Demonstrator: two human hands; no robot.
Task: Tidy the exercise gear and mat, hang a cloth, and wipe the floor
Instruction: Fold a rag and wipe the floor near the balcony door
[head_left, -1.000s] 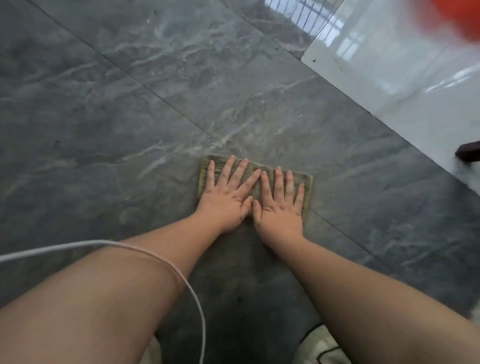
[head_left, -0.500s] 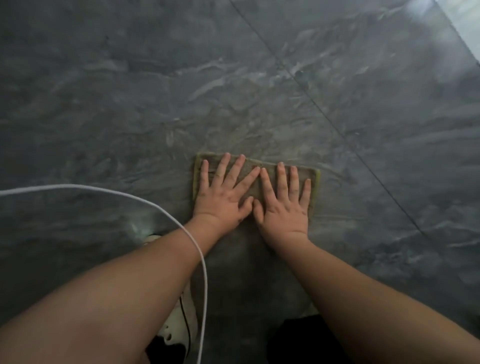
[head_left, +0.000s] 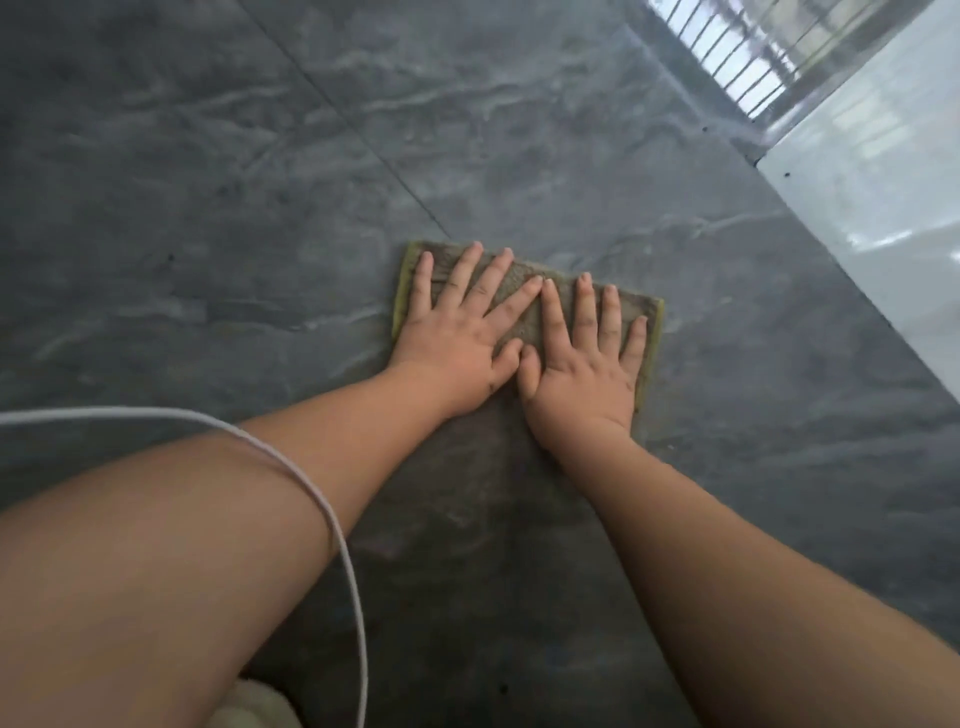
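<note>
two hands, left hand (head_left: 451, 347) and right hand (head_left: 582, 370), flat, fingers spread, on one cloth (head_left: 524, 296)

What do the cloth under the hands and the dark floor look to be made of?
Cloth: seemingly woven or terry fabric, matte grey-brown with yellow-green edging; nubby texture. Dark floor: polished stone or stone-look tile, hard to tell which; pale veining, thin straight joints, window glare.

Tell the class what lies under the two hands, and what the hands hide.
Under the left hand and right hand lies a flat cloth on the dark floor. The hands hide its middle; the floor beneath it is hidden.
</note>
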